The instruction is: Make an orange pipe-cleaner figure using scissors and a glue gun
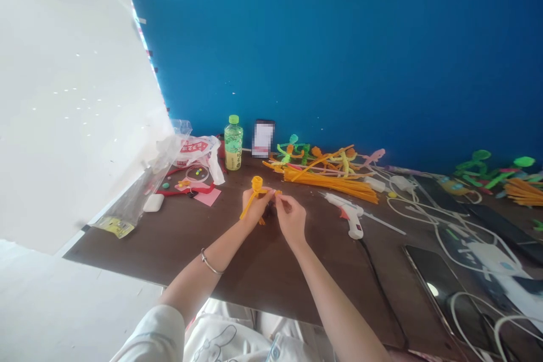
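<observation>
An orange pipe-cleaner figure (256,184) with a coiled round top stands up out of my left hand (254,207), whose fingers are closed around it. One orange strand slants down across the back of that hand, and short ends hang below it. Close by on the right, my right hand (292,216) pinches a small orange end of the figure between thumb and fingertips. Both hands are just above the dark brown table (254,271), fingertips almost meeting. The part of the figure inside the left palm is hidden.
Behind the hands lie a bundle of orange pipe cleaners (331,184), a green-capped bottle (233,144) and a propped phone (263,138). A white glue gun (350,215) with a black cord lies right. Plastic bags (195,150) and red-handled pliers (190,189) are left; white cables (445,232) tangle far right.
</observation>
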The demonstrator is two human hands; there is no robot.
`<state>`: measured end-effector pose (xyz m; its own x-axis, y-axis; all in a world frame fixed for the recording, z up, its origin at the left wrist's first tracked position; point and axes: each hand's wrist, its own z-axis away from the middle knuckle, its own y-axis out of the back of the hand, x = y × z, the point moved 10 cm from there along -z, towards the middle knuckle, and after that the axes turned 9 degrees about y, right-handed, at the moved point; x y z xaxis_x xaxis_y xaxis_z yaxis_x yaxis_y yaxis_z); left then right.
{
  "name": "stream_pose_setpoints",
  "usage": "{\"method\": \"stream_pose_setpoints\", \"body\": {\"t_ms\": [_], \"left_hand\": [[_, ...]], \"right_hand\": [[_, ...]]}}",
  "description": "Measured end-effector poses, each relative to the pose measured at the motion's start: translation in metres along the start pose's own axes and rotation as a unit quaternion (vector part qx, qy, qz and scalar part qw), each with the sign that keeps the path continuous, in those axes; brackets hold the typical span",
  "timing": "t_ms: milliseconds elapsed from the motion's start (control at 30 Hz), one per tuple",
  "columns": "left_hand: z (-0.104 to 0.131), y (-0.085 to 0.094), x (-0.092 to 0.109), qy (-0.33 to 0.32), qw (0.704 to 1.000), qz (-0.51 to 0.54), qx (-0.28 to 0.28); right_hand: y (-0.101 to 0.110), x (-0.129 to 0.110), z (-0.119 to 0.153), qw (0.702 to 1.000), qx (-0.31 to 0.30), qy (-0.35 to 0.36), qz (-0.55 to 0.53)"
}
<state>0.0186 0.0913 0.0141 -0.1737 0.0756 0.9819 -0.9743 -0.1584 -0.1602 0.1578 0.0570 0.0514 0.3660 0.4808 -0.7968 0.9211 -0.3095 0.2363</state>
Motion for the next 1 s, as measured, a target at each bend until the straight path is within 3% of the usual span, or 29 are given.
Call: {"method": "stream_pose_setpoints", "body": {"t_ms": [167, 367, 500, 633, 833, 1000], "left_hand": [[-0.001, -0.009, -0.020, 0.106, 0.967, 0.227, -0.054], [0.000, -0.022, -0.031, 0.191, 0.932, 0.283, -0.120], [0.002, -0.031, -0.029, 0.216, 0.925, 0.248, -0.192], [0.002, -0.031, -0.027, 0.214, 0.934, 0.179, -0.222], [0.002, -0.027, -0.016, 0.130, 0.968, -0.016, -0.213], [0.006, -0.032, -0.009, 0.081, 0.964, -0.112, -0.227]], "right_hand": [[0.000, -0.012, -0.003, 0.994, -0.014, 0.086, 0.058], [0.008, 0.002, -0.011, 0.997, -0.019, 0.056, 0.055], [0.009, 0.015, -0.019, 0.997, -0.071, 0.019, 0.015], [0.008, 0.019, -0.025, 0.991, -0.132, 0.027, 0.017], [0.010, 0.012, -0.026, 0.974, -0.156, 0.099, 0.127], [0.006, 0.002, -0.023, 0.960, -0.183, 0.138, 0.162]]}}
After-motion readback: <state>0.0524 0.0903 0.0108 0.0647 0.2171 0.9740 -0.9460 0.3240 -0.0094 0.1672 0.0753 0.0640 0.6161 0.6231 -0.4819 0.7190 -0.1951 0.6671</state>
